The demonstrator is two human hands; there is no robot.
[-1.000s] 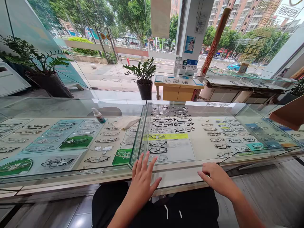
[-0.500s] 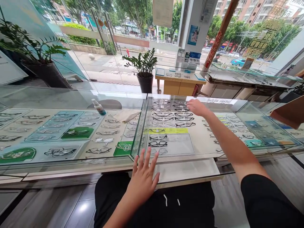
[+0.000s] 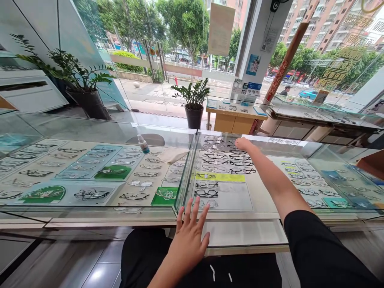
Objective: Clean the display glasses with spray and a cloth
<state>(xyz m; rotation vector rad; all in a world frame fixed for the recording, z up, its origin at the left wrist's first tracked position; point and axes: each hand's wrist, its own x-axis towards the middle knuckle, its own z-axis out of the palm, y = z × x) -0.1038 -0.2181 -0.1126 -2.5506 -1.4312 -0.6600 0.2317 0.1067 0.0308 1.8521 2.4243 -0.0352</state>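
Observation:
My right hand (image 3: 242, 144) reaches to the far end of the open display drawer. Its fingers are bent together at a pair of eyeglasses (image 3: 231, 143) in the top of the right column, covering its right side. The fingertips are hidden. My left hand (image 3: 190, 236) is held with fingers spread at the front glass edge, holding nothing. Two columns of eyeglasses lie between the hands, among them a dark-framed pair (image 3: 206, 193) at the front left. A yellow strip (image 3: 228, 177) crosses the case below the longer rows.
Left of the drawer, a glass counter (image 3: 90, 211) holds rows of eyeglasses. On it stand a spray bottle (image 3: 143, 144) and a folded cloth (image 3: 172, 154). More eyeglasses (image 3: 309, 176) lie in the case at right. A potted plant (image 3: 194, 116) stands behind, before the window.
The view has shifted, so the counter sits lower and further right. My right hand has moved left over the top eyeglasses, its fingers more curled. My left hand stays spread at the glass edge.

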